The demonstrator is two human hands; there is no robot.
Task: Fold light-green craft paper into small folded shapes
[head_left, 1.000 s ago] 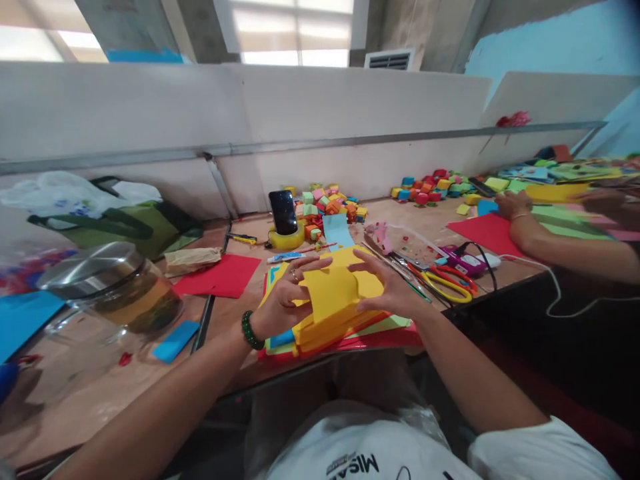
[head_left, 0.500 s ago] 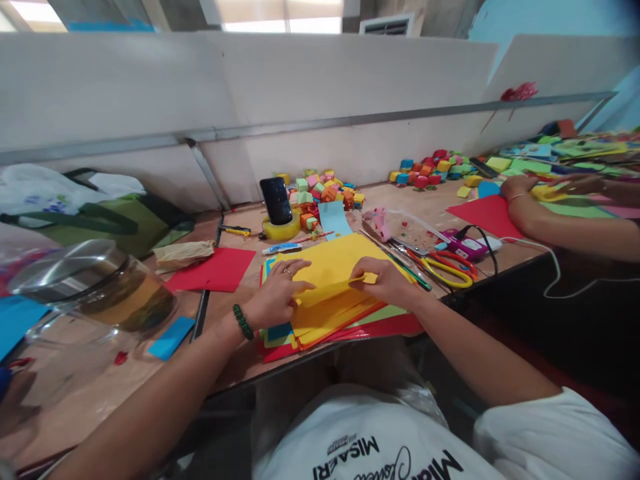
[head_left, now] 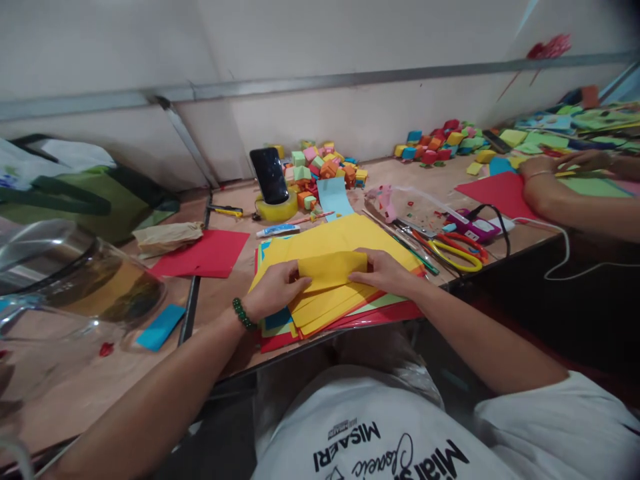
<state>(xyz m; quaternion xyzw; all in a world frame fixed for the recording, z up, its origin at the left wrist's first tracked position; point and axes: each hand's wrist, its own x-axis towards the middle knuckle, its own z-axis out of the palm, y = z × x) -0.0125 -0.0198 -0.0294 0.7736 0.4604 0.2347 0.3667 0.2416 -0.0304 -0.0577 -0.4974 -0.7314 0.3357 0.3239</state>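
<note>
A folded piece of yellow paper [head_left: 331, 269] lies on a stack of coloured paper sheets [head_left: 345, 300] at the near table edge. My left hand [head_left: 274, 291], with a green bead bracelet at the wrist, pinches the folded piece at its left end. On the other side, my right hand [head_left: 381, 271] grips its right end with curled fingers. Both hands press the piece down flat on the stack.
A phone [head_left: 269, 175] stands in a yellow tape roll before a pile of small paper cubes [head_left: 320, 172]. Scissors [head_left: 457, 250] and tools lie right of the stack. A glass jug [head_left: 65, 280] is at left, a green bag [head_left: 85, 200] behind. Another person's forearm [head_left: 570, 207] works at right.
The yellow piece was held up off the stack; it has been folded over and brought down flat. The camera tilted down.
</note>
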